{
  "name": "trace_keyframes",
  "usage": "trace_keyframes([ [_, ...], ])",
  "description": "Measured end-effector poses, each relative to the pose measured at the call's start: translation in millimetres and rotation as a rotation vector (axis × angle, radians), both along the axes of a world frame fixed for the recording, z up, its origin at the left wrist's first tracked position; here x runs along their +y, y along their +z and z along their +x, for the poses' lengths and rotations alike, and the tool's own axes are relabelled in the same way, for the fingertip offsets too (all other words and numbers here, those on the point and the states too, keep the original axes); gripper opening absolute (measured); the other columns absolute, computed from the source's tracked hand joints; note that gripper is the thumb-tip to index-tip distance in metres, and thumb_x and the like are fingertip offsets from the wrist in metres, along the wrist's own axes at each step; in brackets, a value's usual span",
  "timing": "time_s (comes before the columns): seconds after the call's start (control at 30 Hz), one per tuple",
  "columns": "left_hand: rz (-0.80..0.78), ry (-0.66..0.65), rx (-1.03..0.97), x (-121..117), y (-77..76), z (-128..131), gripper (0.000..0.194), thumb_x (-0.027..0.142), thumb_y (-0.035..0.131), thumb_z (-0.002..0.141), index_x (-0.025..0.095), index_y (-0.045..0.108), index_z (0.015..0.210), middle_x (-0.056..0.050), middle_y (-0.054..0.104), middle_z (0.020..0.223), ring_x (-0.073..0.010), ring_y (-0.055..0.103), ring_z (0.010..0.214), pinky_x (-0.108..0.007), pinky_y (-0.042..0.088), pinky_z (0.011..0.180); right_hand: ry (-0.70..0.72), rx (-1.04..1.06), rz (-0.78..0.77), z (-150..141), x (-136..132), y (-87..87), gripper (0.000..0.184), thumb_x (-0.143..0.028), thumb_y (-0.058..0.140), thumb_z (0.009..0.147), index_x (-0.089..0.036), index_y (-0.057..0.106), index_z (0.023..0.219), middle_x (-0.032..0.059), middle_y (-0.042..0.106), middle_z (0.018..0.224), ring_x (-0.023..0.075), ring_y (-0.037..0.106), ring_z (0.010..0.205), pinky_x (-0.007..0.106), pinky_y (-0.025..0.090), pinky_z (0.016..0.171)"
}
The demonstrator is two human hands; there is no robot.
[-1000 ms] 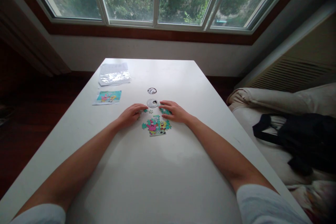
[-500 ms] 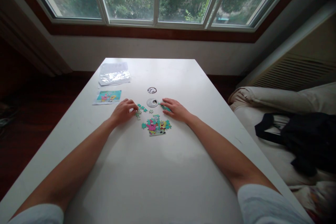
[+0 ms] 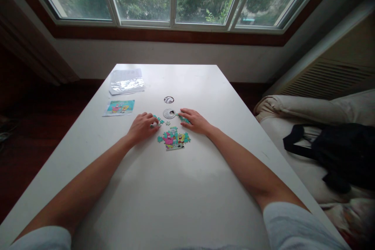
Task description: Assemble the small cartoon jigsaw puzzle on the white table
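Part-joined puzzle [image 3: 174,140] on bench [image 3: 172,195], well in from far edge; likely light, stiff, joints weak, hold outer rim. Left hand [image 3: 141,128] at loose pieces [image 3: 159,119], pinch unclear; right hand [image 3: 197,121] fingers spread over pieces

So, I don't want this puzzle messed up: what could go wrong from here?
The left hand is near the joined puzzle, so a careless sweep might break off its jutting left side. Loose green pieces partly covered by the right hand could be dragged or overlooked. The lone piece between the hands might get knocked.
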State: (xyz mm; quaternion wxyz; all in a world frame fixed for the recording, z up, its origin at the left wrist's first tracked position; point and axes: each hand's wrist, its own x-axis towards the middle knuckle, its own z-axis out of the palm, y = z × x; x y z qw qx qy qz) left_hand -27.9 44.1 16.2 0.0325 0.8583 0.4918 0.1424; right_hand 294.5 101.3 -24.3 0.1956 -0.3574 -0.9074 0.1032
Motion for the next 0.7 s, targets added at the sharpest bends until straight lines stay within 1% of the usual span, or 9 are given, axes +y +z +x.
trace_keyframes([
  [0.1, -0.010, 0.035, -0.031, -3.2, -1.2, 5.1, 0.018, 0.039, 0.064, 0.092, 0.026, 0.075, 0.099, -0.007, 0.068, 0.096, -0.0263, 0.058, 0.094, -0.041, 0.045, 0.085, -0.005, -0.005, 0.002, -0.1, -0.5, -0.4, 0.053, -0.046, 0.059, 0.099, -0.026, 0.055, 0.148, 0.0114, 0.046, 0.157, 0.0306, 0.043, 0.146, 0.054, 0.037, 0.121],
  [0.3, -0.069, 0.037, -0.102, -4.8, -2.6, 9.6, 0.014, 0.032, 0.063, 0.090, 0.024, 0.073, 0.095, -0.005, 0.068, 0.093, -0.0242, 0.058, 0.091, -0.039, 0.046, 0.084, -0.008, -0.003, 0.003, -0.1, -1.2, 0.0, 0.053, -0.046, 0.059, 0.099, -0.025, 0.056, 0.148, 0.0126, 0.047, 0.157, 0.0310, 0.043, 0.146, 0.054, 0.037, 0.120],
  [0.43, -0.117, 0.033, -0.114, -3.2, -3.2, 9.7, 0.013, 0.030, 0.062, 0.088, 0.023, 0.070, 0.095, -0.006, 0.067, 0.094, -0.0239, 0.059, 0.092, -0.037, 0.047, 0.083, -0.011, 0.001, 0.001, -0.2, -1.6, 1.4, 0.053, -0.045, 0.060, 0.098, -0.026, 0.056, 0.147, 0.0122, 0.047, 0.156, 0.0307, 0.044, 0.146, 0.053, 0.038, 0.120],
  [0.6, -0.187, 0.046, -0.117, -1.4, -2.9, 7.7, 0.010, 0.029, 0.065, 0.084, 0.022, 0.067, 0.090, -0.006, 0.064, 0.092, -0.0239, 0.059, 0.090, -0.037, 0.047, 0.081, -0.011, 0.025, -0.003, 0.3, -1.6, 0.8, 0.053, -0.045, 0.061, 0.098, -0.027, 0.056, 0.147, 0.0123, 0.048, 0.156, 0.0307, 0.045, 0.145, 0.053, 0.037, 0.121],
  [0.7, -0.202, 0.055, -0.123, -0.4, -4.0, 6.4, 0.010, 0.029, 0.065, 0.083, 0.022, 0.066, 0.091, -0.005, 0.064, 0.092, -0.0237, 0.059, 0.089, -0.037, 0.048, 0.081, -0.007, 0.027, 0.001, 1.1, -1.0, -0.8, 0.053, -0.045, 0.060, 0.098, -0.028, 0.055, 0.148, 0.0117, 0.048, 0.156, 0.0301, 0.045, 0.145, 0.053, 0.038, 0.120],
])
